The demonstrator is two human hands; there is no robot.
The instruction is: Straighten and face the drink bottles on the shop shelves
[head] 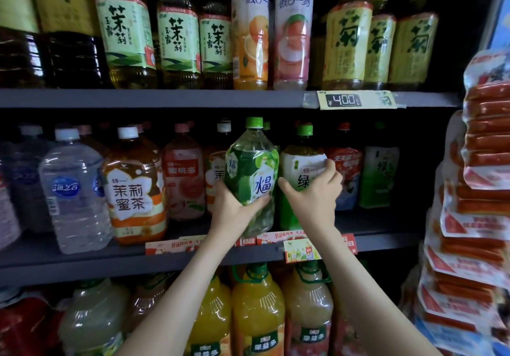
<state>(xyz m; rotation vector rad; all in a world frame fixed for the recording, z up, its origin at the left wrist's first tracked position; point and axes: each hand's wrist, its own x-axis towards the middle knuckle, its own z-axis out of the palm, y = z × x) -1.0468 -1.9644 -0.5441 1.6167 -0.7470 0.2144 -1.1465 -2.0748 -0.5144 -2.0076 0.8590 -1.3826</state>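
A large clear bottle with a green leafy label and green cap is on the middle shelf, tilted slightly. My left hand grips its lower part from the left and below. To its right a green tea bottle with a white-and-green label stands upright. My right hand wraps around its label, fingers over the right side. The two bottles touch side by side.
An orange jasmine tea bottle, a water bottle and pink and red bottles flank them. The top shelf carries tea and juice bottles. Orange juice bottles stand below. Stacked sausage packs crowd the right.
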